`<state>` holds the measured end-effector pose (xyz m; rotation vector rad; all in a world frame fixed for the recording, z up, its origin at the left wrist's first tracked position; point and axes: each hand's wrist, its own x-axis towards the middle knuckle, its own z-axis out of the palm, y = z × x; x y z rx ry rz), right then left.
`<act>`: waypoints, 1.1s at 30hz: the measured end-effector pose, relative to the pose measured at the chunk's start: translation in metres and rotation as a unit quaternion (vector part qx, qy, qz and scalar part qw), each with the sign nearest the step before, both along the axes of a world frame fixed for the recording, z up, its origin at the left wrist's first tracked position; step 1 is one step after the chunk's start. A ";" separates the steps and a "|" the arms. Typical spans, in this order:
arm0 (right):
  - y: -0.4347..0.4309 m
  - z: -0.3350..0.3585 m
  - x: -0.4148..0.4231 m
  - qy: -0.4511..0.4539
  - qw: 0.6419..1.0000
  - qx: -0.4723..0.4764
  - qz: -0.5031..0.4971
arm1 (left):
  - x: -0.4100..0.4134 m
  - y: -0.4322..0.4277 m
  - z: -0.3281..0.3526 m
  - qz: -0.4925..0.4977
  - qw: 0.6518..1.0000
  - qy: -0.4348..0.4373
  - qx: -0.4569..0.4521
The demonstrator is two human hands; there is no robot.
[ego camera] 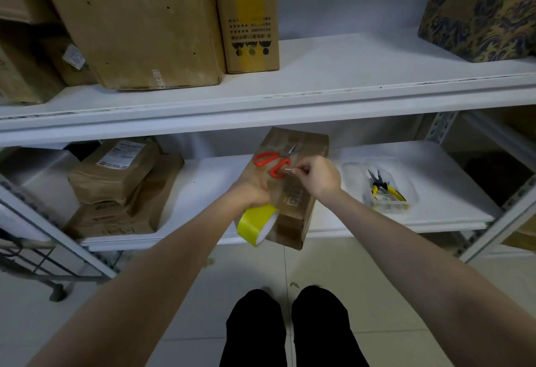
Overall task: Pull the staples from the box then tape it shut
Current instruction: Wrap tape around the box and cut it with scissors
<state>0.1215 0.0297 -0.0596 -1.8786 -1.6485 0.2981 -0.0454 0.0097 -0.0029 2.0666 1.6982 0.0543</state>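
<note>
Two hands are busy with a brown box (293, 192). We hold the box tilted at the front of the lower shelf (441, 189), and its near end sticks out over the floor (377, 294). Our left hand (252, 189) grips the box on its left side, with fingers curled on the cardboard. A yellow roll of tape (255, 223) sits just under that hand and touches the box. We cannot tell if the fingers hold it too. Our right hand (320, 176) is over the top of the box, and its thumb and finger pinch a thin metal staple (288, 168). A pair of scissors (272, 162) with red handles lies on the box, right beside the staple.

On the same shelf, to the right, a clear tray (410, 192) holds pliers (383, 188) with yellow handles. To the left are stacked brown parcels (116, 172). On the upper shelf (362, 76) stand a big box (139, 24) and a small box (249, 33) with yellow tape on it.
</note>
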 end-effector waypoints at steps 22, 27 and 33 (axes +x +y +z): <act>0.007 -0.027 -0.003 -0.112 0.993 -0.038 0.000 | 0.014 0.027 -0.053 -0.086 0.995 0.040 -0.019; 0.008 -0.015 -0.006 -0.219 0.973 -0.069 -0.002 | 0.013 0.028 -0.054 -0.083 0.996 0.033 -0.003; 0.011 -0.011 0.010 -0.187 0.978 -0.083 -0.037 | 0.013 0.022 -0.052 -0.082 0.996 0.010 0.033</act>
